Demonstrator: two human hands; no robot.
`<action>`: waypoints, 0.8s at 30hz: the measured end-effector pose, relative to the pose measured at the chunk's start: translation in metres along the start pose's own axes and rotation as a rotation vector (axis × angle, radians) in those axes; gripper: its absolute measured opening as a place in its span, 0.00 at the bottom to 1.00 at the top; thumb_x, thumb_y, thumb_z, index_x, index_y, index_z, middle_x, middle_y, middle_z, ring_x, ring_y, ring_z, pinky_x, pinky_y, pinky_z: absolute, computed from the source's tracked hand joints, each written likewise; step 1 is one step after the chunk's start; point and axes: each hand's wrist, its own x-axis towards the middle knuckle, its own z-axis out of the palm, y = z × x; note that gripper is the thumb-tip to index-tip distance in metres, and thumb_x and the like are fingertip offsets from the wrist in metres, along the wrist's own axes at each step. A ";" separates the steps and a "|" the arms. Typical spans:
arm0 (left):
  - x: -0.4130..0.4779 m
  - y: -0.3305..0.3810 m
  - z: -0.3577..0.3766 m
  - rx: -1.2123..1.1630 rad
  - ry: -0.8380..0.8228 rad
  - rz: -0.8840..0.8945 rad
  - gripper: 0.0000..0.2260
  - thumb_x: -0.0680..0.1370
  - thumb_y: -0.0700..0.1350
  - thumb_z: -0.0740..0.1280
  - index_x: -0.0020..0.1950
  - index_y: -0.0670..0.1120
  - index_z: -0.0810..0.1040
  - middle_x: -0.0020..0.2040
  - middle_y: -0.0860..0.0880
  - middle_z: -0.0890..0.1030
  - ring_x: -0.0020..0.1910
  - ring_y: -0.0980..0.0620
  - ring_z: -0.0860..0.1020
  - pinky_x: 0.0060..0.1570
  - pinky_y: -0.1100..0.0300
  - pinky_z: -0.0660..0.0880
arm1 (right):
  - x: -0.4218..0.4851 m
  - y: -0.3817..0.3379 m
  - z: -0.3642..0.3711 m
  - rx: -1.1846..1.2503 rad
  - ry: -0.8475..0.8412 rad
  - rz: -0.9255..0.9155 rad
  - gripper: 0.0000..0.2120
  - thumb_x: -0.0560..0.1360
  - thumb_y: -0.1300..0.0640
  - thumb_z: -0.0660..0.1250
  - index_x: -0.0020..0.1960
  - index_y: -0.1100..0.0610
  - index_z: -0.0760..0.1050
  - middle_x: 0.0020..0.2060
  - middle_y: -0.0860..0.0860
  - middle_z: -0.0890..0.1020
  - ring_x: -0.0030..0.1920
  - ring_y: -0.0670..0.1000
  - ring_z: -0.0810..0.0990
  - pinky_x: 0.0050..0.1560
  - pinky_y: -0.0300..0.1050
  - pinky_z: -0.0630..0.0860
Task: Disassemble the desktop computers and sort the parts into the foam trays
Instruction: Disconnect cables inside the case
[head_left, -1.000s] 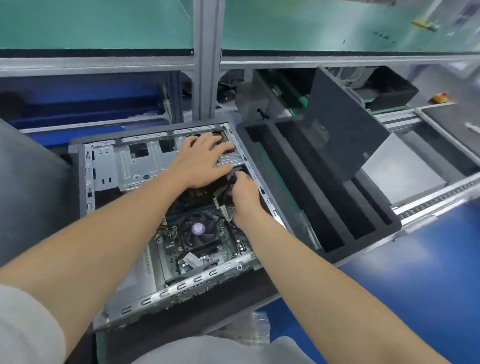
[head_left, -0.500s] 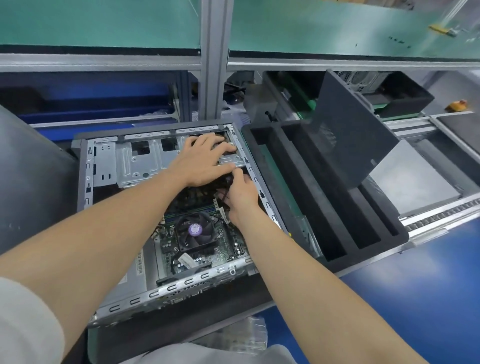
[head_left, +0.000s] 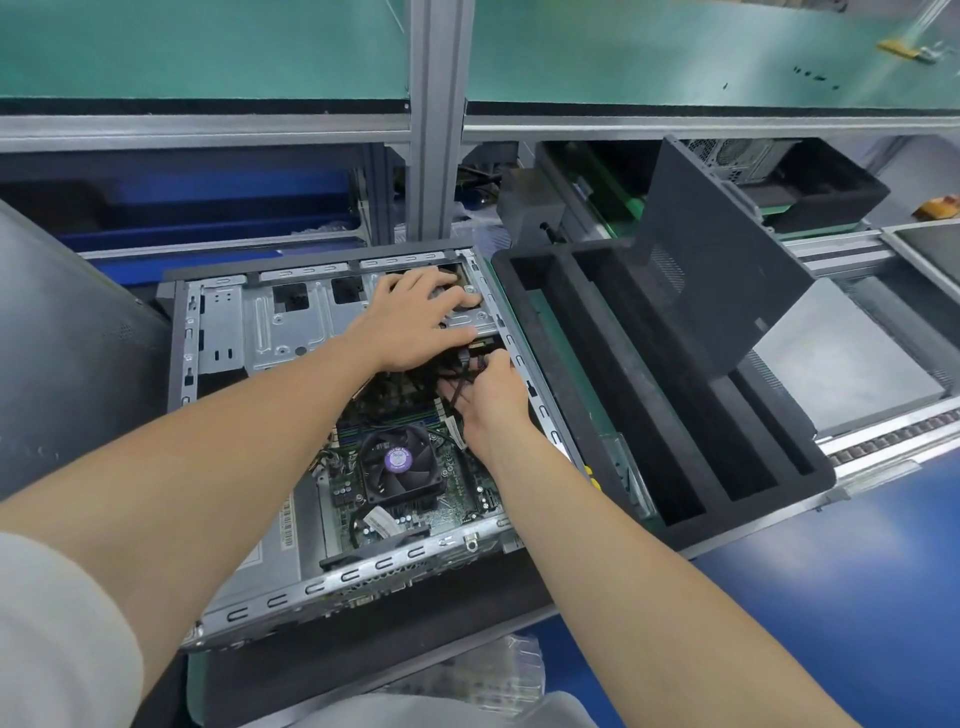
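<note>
Case (head_left: 183, 332): left hand (head_left: 415, 325), fingers splayed flat on cage (head_left: 291, 332); right hand (head_left: 491, 397), fingers curled round cables (head_left: 457, 388) just beneath left thumb.

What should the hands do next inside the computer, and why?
Probably the right hand should gently pull the black cables it pinches away from the metal cage. The left hand lies flat on that cage, bracing it, and the cables lead up to its edge, so the part there likely cannot lift out until they are loose.
</note>
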 end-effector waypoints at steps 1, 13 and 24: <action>0.001 0.000 0.000 -0.013 0.000 -0.005 0.24 0.81 0.66 0.51 0.73 0.61 0.69 0.79 0.52 0.63 0.79 0.51 0.56 0.75 0.45 0.51 | 0.000 -0.001 0.000 -0.001 0.007 0.002 0.15 0.85 0.56 0.52 0.51 0.59 0.76 0.52 0.62 0.82 0.55 0.60 0.83 0.55 0.55 0.84; 0.001 -0.001 0.000 -0.002 -0.004 -0.004 0.18 0.83 0.56 0.53 0.73 0.61 0.69 0.78 0.53 0.63 0.77 0.53 0.57 0.72 0.46 0.54 | -0.004 0.001 -0.009 -0.250 -0.123 -0.097 0.13 0.82 0.49 0.69 0.55 0.59 0.79 0.48 0.54 0.84 0.51 0.52 0.84 0.53 0.54 0.84; 0.001 -0.003 0.002 -0.022 -0.016 0.000 0.20 0.82 0.58 0.51 0.73 0.62 0.69 0.78 0.52 0.63 0.78 0.52 0.57 0.74 0.46 0.53 | -0.018 -0.001 -0.009 -0.271 -0.059 -0.065 0.07 0.84 0.53 0.59 0.54 0.56 0.72 0.50 0.55 0.81 0.52 0.54 0.83 0.55 0.56 0.84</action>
